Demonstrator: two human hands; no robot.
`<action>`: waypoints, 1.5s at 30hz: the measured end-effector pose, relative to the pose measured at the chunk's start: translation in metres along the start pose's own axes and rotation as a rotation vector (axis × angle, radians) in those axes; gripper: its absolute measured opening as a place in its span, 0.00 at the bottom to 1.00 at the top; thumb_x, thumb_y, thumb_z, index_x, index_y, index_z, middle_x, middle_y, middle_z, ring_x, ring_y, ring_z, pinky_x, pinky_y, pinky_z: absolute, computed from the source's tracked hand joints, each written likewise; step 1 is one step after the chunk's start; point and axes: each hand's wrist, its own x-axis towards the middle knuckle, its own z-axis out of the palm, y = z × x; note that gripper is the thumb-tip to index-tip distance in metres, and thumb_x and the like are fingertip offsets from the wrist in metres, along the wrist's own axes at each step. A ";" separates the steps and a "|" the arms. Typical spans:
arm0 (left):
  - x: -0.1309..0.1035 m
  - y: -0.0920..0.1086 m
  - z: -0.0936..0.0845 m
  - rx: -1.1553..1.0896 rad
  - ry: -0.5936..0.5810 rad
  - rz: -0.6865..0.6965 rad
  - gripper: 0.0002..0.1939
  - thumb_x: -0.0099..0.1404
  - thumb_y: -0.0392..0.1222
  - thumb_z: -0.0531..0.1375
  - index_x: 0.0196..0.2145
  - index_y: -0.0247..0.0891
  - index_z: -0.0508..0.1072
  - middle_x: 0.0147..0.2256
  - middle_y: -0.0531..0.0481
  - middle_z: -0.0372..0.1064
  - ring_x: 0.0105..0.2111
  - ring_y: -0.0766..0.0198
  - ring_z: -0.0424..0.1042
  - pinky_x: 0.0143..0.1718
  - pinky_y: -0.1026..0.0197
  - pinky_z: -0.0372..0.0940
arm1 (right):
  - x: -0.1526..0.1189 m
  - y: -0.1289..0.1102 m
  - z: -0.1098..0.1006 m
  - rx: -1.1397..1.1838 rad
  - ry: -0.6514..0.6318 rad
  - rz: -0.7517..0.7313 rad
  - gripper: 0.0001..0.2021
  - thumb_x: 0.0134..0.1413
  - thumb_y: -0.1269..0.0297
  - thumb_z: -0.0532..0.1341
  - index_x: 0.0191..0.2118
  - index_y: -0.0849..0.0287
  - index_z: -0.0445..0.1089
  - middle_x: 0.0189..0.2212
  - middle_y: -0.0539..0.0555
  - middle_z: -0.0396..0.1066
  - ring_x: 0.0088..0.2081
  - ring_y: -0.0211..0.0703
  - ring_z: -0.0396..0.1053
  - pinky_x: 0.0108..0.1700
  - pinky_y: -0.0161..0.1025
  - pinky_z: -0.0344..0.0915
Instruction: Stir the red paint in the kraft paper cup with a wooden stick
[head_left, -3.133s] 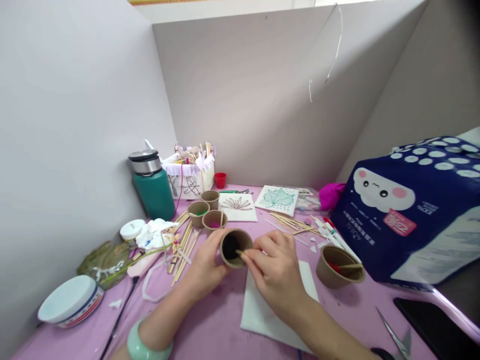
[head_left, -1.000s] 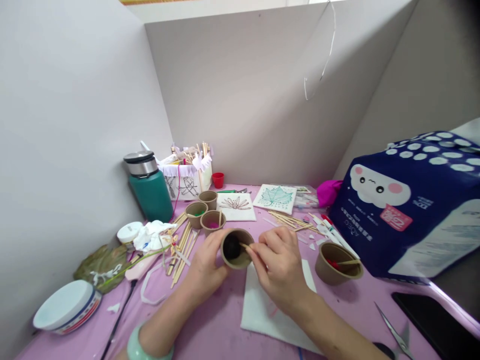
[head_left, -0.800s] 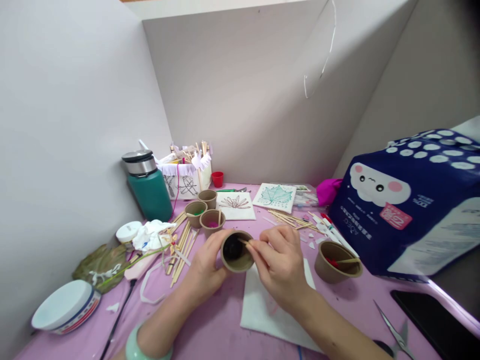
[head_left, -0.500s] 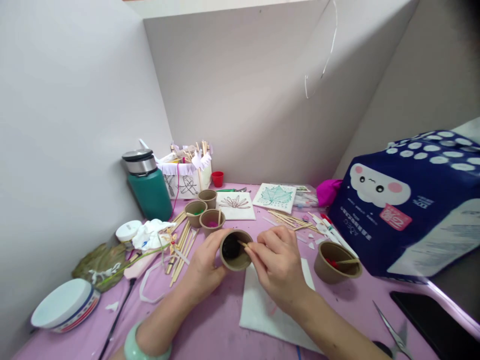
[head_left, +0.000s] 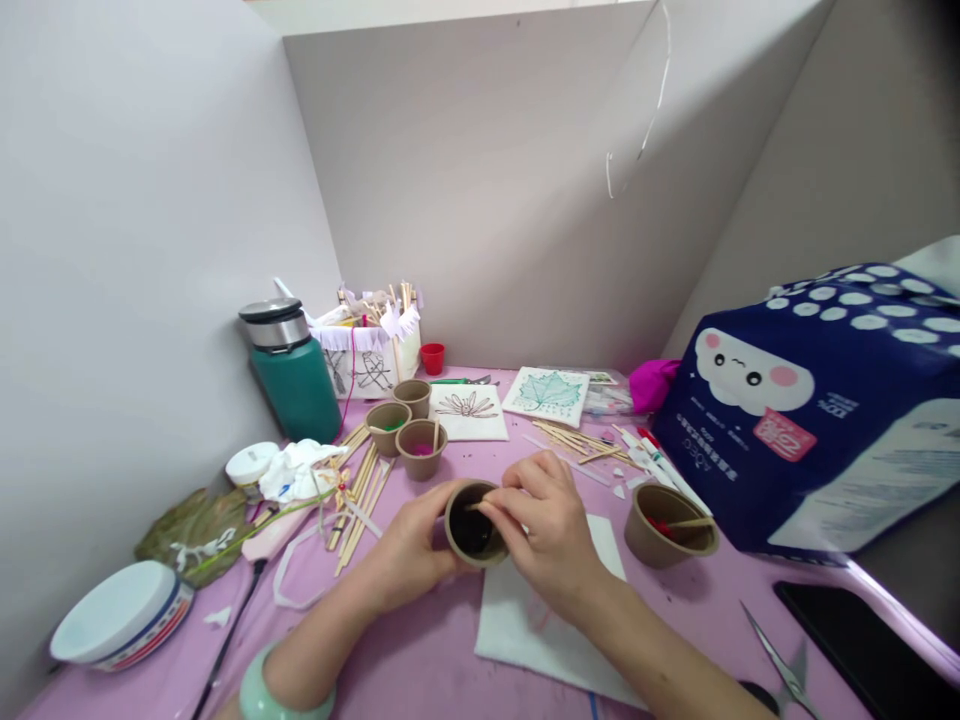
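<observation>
- Head view: we find the left hand (head_left: 416,540) with its fingers grasping the brown cup (head_left: 474,562), dark inside, above the worktop (head_left: 420,650).
- We note the right hand's (head_left: 546,520) fingers pinching a thin stick (head_left: 480,506) dipping into it.
- We record a white sheet (head_left: 517,630) partly beneath the right hand.

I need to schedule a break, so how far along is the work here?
The flower sheet and leaf sheet look done, bearing full line drawings. In hand: the left hand holds a cup with dark contents, the right hand a stick dipping in. Apparently left: the white sheet below, whose visible part shows only faint pink.
</observation>
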 end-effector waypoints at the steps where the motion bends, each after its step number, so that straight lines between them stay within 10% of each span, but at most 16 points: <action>1: 0.000 0.000 0.000 -0.028 -0.013 -0.011 0.31 0.54 0.35 0.66 0.54 0.42 0.63 0.50 0.47 0.68 0.47 0.58 0.69 0.49 0.57 0.66 | 0.000 0.000 -0.001 0.026 -0.034 -0.011 0.09 0.56 0.71 0.59 0.26 0.60 0.71 0.27 0.52 0.63 0.35 0.42 0.56 0.37 0.42 0.53; 45: -0.001 -0.002 -0.002 0.137 0.173 0.120 0.25 0.59 0.38 0.62 0.54 0.41 0.62 0.51 0.46 0.64 0.51 0.59 0.64 0.54 0.57 0.61 | 0.000 -0.010 -0.001 0.006 0.058 -0.015 0.08 0.56 0.71 0.59 0.27 0.59 0.71 0.26 0.52 0.64 0.33 0.42 0.56 0.37 0.43 0.52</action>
